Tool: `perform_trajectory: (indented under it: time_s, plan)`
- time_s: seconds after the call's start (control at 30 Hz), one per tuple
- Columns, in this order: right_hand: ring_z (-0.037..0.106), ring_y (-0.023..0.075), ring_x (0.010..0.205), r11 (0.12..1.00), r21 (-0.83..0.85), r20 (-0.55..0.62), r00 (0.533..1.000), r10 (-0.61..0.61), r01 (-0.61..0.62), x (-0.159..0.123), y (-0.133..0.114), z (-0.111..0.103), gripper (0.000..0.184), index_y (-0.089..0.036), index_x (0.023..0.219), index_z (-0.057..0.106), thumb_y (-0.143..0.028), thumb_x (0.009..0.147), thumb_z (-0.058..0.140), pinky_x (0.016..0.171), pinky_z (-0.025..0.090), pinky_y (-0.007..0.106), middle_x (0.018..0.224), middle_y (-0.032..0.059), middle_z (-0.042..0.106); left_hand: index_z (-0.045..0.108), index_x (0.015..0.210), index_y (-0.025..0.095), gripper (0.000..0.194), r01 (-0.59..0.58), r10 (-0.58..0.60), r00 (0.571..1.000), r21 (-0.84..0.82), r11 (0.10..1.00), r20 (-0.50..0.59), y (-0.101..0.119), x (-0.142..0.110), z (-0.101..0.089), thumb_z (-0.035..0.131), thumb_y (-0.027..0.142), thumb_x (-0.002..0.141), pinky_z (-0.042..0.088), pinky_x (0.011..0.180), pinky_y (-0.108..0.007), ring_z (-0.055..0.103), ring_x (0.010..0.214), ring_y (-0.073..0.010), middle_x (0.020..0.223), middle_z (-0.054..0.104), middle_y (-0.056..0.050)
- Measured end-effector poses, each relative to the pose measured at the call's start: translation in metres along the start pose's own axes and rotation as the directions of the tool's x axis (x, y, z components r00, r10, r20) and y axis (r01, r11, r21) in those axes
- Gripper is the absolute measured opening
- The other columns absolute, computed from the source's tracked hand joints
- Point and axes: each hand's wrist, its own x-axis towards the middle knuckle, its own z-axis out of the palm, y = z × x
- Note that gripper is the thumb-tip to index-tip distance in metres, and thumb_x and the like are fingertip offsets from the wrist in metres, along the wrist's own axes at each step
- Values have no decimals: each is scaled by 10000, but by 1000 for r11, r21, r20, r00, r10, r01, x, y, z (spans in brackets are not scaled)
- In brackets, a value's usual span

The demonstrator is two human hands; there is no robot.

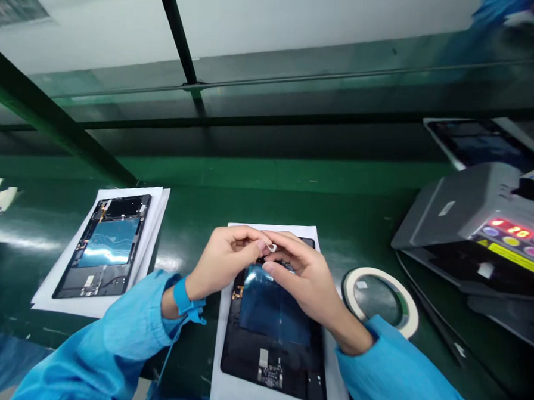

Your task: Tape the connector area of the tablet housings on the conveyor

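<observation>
Pinching a tiny white tab (271, 247) between the fingers (261, 245) of both hands, left hand (224, 260) and right hand (305, 279) curled in close, right above an open tablet (271, 337) lying on paper (215, 370) on the green counter (189, 232). Roll of tape (380, 301) sits just beside, another tablet (106, 245) off to the left.

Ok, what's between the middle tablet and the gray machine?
A roll of tape lies there, flat on the green table, in the head view.

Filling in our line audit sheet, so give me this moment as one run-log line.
left hand, right hand: together at small white tab | under them: opened tablet on white paper | beside: tape roll
</observation>
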Motion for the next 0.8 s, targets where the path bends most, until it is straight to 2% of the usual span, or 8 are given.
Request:
perform_trajectory:
  time_s: [0.07,0.2,0.33,0.43,0.6,0.8]
  plan:
    - [627,154,891,999,38,-59,998,13,-11,-2,-5,4,288,-262,1076,666,-312,793,654,732,558,294,1055,49,638,678,760,129,151,-5,4,999,-30,1000,-40,-2,-5,5,643,274,785,493,575,-213,611,636,-123,742,685,-53]
    - [630,155,830,999,-43,-187,982,0,-8,-5,-8,11,170,-262,942,710,-283,780,664,678,553,282,905,33,671,684,778,138,141,-19,19,995,-2,1000,-95,-5,-14,7,631,267,787,473,554,-206,605,645,-126,760,684,-53]
    - [626,146,774,999,-47,-241,971,-2,-9,-4,-9,15,59,-241,810,687,-265,759,674,661,540,266,814,17,666,684,769,138,131,-29,31,994,17,999,-105,-7,-19,4,622,253,780,473,564,-208,595,644,-124,743,676,-46]
    - [617,131,743,1000,29,-214,977,15,-9,-1,-8,17,44,-231,751,650,-249,741,689,661,529,249,769,0,654,675,753,135,124,-5,3,995,-17,1000,-95,-9,-20,0,621,245,776,464,551,-201,578,622,-114,707,659,-37]
    - [604,116,714,983,159,-69,992,103,-91,1,3,15,69,-228,752,641,-250,741,705,655,513,241,775,-9,645,658,745,129,136,79,-85,996,-164,983,-29,-13,-18,-7,621,257,774,457,525,-193,549,554,-87,669,635,-22]
    - [596,116,727,973,174,-14,987,159,-154,0,14,12,48,-239,781,657,-259,763,697,669,502,250,795,-11,649,638,759,115,152,174,-173,985,-226,959,22,-19,-16,-11,631,266,773,456,524,-188,544,539,-78,652,615,-16]
